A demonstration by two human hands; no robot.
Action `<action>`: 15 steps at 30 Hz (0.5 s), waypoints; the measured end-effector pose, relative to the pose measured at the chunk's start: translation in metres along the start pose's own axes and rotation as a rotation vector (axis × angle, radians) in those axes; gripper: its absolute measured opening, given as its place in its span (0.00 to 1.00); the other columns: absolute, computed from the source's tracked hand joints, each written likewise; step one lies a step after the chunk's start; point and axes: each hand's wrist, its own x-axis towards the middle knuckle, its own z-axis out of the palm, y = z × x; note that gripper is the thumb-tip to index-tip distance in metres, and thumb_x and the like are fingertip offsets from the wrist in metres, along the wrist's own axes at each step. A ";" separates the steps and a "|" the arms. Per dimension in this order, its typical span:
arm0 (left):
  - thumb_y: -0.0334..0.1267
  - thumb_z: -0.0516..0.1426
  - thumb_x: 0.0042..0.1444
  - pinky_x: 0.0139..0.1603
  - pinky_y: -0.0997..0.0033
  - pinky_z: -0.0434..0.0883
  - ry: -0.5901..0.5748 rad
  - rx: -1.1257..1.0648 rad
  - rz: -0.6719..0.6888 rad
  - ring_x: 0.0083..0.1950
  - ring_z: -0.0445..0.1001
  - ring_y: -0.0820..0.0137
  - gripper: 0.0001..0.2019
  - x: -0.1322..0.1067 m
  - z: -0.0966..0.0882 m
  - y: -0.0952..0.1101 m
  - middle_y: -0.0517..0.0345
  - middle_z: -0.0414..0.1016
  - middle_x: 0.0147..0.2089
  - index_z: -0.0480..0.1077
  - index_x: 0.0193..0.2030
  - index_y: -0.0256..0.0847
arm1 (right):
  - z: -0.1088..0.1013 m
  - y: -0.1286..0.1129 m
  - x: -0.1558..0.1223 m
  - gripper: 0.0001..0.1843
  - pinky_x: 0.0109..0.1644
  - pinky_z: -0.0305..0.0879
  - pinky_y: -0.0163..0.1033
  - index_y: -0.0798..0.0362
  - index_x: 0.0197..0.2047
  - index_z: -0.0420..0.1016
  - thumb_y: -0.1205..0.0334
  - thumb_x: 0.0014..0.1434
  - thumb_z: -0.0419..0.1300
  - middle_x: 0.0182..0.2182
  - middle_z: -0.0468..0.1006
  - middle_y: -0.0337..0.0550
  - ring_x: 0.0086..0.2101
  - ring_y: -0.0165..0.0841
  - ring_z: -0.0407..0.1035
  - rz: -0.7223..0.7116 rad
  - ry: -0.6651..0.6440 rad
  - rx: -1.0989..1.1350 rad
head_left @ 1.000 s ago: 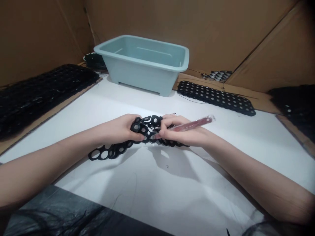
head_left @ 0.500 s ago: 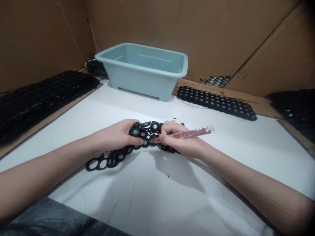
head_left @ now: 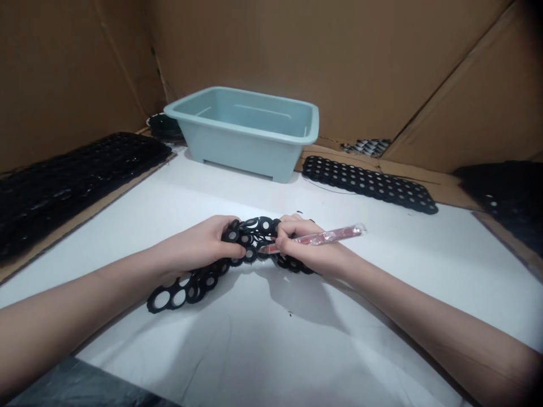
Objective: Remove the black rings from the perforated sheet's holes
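My left hand [head_left: 197,244] is shut on a black perforated strip [head_left: 178,297] with round holes. The strip is bunched and twisted between my hands, and one end hangs down to the white surface at the front left. My right hand [head_left: 307,251] grips a slim red pen-like tool [head_left: 335,235] in a clear plastic sleeve, and its tip points left into the strip's folds. The fingers of that hand also touch the strip. The tool's tip is partly hidden among the folds.
A pale blue plastic tub [head_left: 237,151] stands behind my hands on a white sheet [head_left: 271,350]. A flat perforated strip [head_left: 369,183] lies to its right. Dark perforated stacks [head_left: 76,192] lie left, and another dark pile [head_left: 504,186] lies right. Cardboard walls [head_left: 339,51] surround the area.
The whole scene sits lower in the view, with the tub and my hands shifted downward. My hands keep nearly the same hold on the strip and tool.
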 end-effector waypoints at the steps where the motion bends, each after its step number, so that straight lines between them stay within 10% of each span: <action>1: 0.37 0.55 0.43 0.32 0.71 0.62 0.024 0.007 0.004 0.34 0.69 0.67 0.09 -0.001 0.002 0.000 0.59 0.72 0.32 0.68 0.34 0.40 | 0.002 -0.002 -0.001 0.12 0.42 0.53 0.40 0.54 0.18 0.56 0.66 0.51 0.51 0.27 0.65 0.38 0.37 0.32 0.58 0.006 0.016 -0.022; 15: 0.33 0.52 0.46 0.28 0.76 0.58 0.386 -0.002 0.053 0.30 0.62 0.72 0.06 -0.010 0.029 -0.005 0.65 0.63 0.27 0.61 0.33 0.41 | 0.032 -0.001 -0.008 0.09 0.39 0.48 0.40 0.54 0.24 0.56 0.63 0.55 0.51 0.28 0.59 0.41 0.35 0.34 0.51 -0.196 0.281 -0.631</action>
